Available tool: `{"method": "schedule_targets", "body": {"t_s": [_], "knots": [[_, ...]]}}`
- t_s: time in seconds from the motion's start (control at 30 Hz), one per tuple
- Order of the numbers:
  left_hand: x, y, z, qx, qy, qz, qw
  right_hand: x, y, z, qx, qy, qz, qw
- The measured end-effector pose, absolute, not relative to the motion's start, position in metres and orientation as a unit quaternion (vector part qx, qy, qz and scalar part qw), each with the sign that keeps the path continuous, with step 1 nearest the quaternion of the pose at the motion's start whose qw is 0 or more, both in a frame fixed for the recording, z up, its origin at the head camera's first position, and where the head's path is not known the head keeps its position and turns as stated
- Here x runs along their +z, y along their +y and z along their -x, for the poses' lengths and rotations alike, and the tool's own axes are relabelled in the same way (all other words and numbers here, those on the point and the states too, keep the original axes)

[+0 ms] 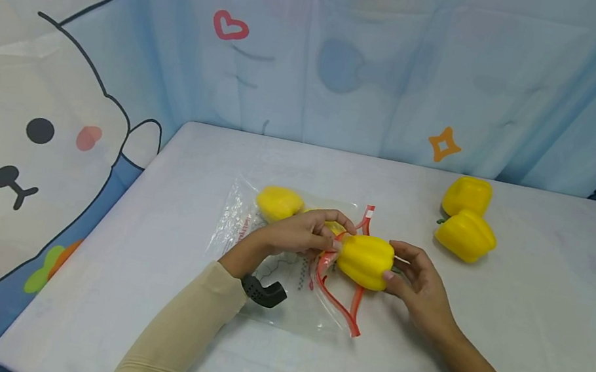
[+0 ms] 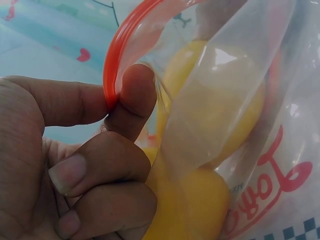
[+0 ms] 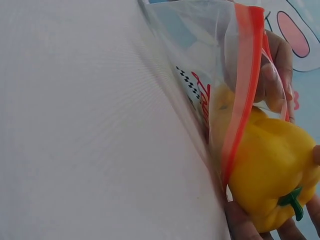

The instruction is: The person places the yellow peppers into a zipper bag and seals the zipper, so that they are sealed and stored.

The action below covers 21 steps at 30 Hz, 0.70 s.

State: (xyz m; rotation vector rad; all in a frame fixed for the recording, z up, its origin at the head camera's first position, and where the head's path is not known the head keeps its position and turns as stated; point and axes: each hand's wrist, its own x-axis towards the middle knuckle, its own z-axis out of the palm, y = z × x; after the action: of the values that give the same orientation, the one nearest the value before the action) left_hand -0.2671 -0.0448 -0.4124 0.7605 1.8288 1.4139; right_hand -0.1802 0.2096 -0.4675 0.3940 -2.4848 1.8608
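Note:
A clear zip bag [image 1: 276, 312] with a red zip edge lies on the table, its mouth toward the right. My left hand [image 1: 302, 230] pinches the bag's red rim [image 2: 111, 75] between thumb and finger. With my right hand [image 1: 423, 291] I grip a yellow bell pepper [image 1: 365, 261] with a green stem, partly within the bag's mouth in the right wrist view. Inside the bag are more yellow peppers, one showing at the far left [image 1: 278, 204] and others through the plastic in the left wrist view.
Two more yellow bell peppers, one farther back [image 1: 467, 197] and one nearer [image 1: 467, 236], sit touching at the back right of the white table [image 1: 540, 308]. A blue printed curtain [image 1: 310, 48] hangs behind the table.

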Motion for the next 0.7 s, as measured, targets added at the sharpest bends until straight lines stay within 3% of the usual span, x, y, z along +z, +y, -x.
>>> {"method": "schedule_targets", "body": {"t_s": [0.7], "knots": [[-0.4138, -0.0435, 0.2667, 0.551, 0.696, -0.3, 0.349, -0.4674, 0.2056, 0.1776, 0.596, -0.794, -0.112, 0.035]]}}
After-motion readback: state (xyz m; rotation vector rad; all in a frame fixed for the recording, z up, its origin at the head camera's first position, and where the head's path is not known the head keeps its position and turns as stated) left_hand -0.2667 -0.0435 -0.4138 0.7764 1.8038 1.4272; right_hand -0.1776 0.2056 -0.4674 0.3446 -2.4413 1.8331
